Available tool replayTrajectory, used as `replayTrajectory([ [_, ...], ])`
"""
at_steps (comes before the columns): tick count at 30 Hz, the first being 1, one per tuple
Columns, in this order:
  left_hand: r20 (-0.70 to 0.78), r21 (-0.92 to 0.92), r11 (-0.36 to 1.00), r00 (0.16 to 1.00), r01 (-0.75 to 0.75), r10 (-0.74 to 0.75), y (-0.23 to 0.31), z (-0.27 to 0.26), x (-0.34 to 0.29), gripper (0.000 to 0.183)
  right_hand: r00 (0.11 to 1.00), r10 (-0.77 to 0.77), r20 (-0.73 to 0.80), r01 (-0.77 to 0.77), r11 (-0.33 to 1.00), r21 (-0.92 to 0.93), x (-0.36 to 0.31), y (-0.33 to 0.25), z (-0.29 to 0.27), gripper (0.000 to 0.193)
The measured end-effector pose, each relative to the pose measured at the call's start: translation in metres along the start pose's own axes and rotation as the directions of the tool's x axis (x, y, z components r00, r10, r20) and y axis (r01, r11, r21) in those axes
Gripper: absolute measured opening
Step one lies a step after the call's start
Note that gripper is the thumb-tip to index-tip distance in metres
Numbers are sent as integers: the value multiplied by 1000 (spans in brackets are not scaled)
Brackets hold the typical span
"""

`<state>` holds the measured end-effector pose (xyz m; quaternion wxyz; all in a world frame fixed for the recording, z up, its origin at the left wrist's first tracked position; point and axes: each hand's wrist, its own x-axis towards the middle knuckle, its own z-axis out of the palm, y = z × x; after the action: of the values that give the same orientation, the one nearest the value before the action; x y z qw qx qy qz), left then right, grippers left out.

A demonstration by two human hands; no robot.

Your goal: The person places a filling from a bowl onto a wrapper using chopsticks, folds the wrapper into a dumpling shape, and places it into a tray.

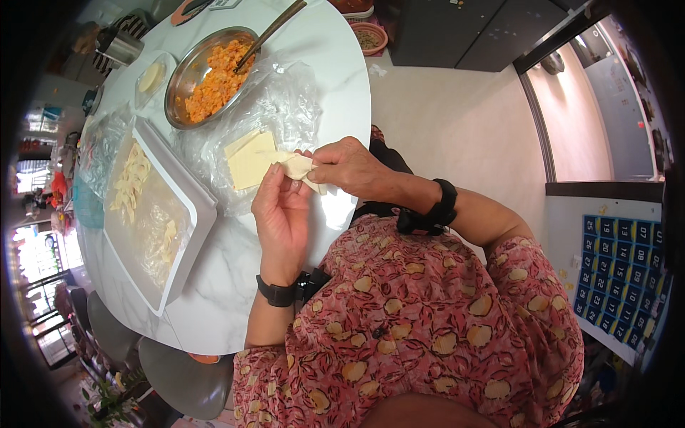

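Between my two hands is a folded wonton point(297, 166), pale and pinched, held above the table's near edge. My left hand point(284, 214) cups it from below, fingers curled against its side. The fingers of my right hand point(349, 170) press on its right end. Just left of it, a stack of square wonton wrappers point(247, 158) lies on a crumpled clear plastic bag point(289, 96). Beyond them stands a steel bowl point(174, 100) of orange, chopped filling point(217, 82), with chopsticks point(270, 34) resting in it.
A white tray point(191, 235) with several folded wontons point(131, 178) stands at the left of the round marble-patterned table point(225, 299). A small plate point(165, 70) with a pale round piece is near the bowl. Grey chairs point(182, 378) stand at the table's lower left.
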<state>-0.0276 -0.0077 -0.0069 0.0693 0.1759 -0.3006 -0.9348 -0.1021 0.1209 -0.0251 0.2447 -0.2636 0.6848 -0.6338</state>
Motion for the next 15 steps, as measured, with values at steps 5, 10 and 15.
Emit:
replayTrajectory([
  [5, -44, 56, 998, 999, 19, -17, -3, -4, 6, 25, 999, -52, 5, 52, 997, 50, -2, 4, 3, 19],
  [10, -56, 100, 995, 998, 15, -9, -1, -10, 11, 23, 988, -148, 34, 150, 986, -75, 1, 12, 2, 18],
  [15, -111, 18, 996, 990, 84, -81, 5, -21, 7, 7, 983, -172, 68, 182, 965, -187, 0, 0, 11, 14],
])
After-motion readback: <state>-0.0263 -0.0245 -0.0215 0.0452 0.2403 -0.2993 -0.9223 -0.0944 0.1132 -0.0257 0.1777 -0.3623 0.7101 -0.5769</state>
